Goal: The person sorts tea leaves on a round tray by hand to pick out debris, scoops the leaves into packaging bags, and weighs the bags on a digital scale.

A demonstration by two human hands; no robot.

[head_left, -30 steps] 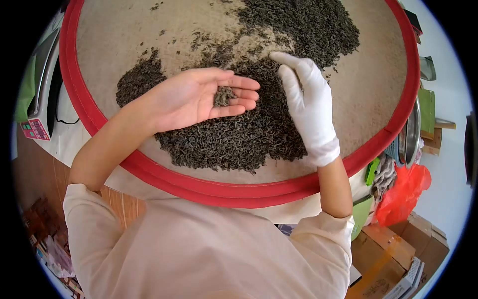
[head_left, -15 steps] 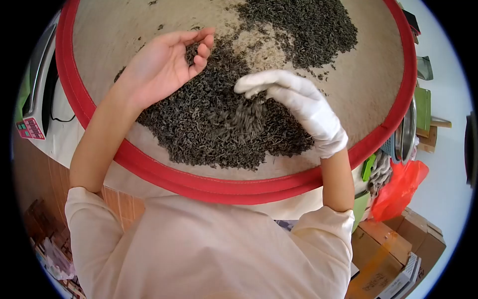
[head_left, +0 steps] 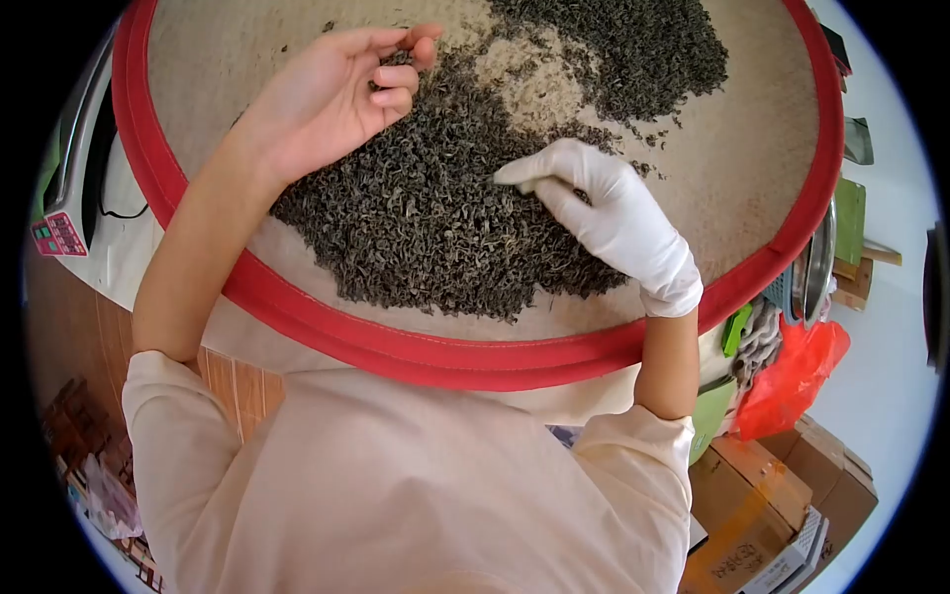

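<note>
A broad heap of dark, curled dried tea leaves [head_left: 435, 228] lies on a round, cloth-lined tray with a red rim [head_left: 435, 361]. My left hand [head_left: 341, 99] is bare and hovers over the heap's far left edge, palm turned inward. Its fingers are loosely curled; dark bits show in their hollow, but I cannot tell whether they are held. My right hand [head_left: 609, 213], in a white glove, is low over the heap's right side. Thumb and forefinger meet in a pinch at the leaves; whatever is between the tips is too small to make out.
A second tea heap [head_left: 643, 49] sits toward the far side, with a paler patch of fine bits [head_left: 534, 79] beside it. An appliance with a red keypad [head_left: 59, 236] stands left. To the right are a red plastic bag [head_left: 792, 381] and cardboard boxes [head_left: 752, 495].
Leaves that were blurred in motion below my right hand are now still. The right hand has shifted slightly right, its fingers drawn into a pinch. My left hand is a little farther away.
</note>
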